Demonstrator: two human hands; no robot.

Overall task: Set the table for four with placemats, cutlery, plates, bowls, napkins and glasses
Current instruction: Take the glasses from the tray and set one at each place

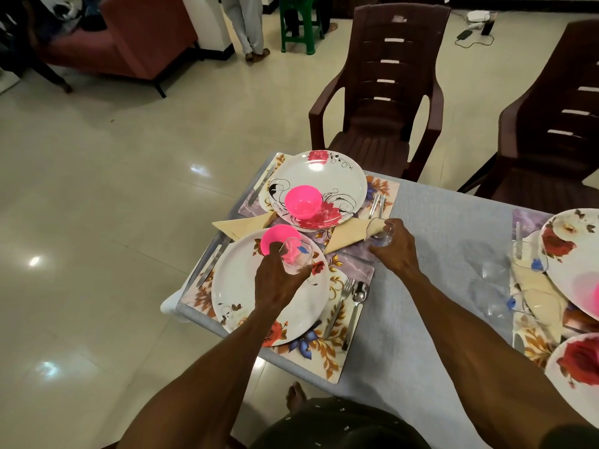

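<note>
My left hand (pixel 275 280) grips a clear glass (pixel 296 256) tilted above the near floral plate (pixel 246 286), just in front of a pink bowl (pixel 275 238). My right hand (pixel 397 247) grips a second clear glass (pixel 381 233) over the folded cream napkin (pixel 348 236) at the far setting's right side. The far plate (pixel 324 183) carries another pink bowl (pixel 303 202). A fork and spoon (pixel 351 303) lie right of the near plate on its floral placemat (pixel 327 354). Two more glasses (pixel 496 270) stand mid-table.
The table has a grey cloth (pixel 437 222). Two further plates, napkins and placemats (pixel 557 264) crowd the right edge. Knives (pixel 210 257) lie left of the plates. Two brown plastic chairs (pixel 379 92) stand beyond the table. A person's legs and a green stool are far back.
</note>
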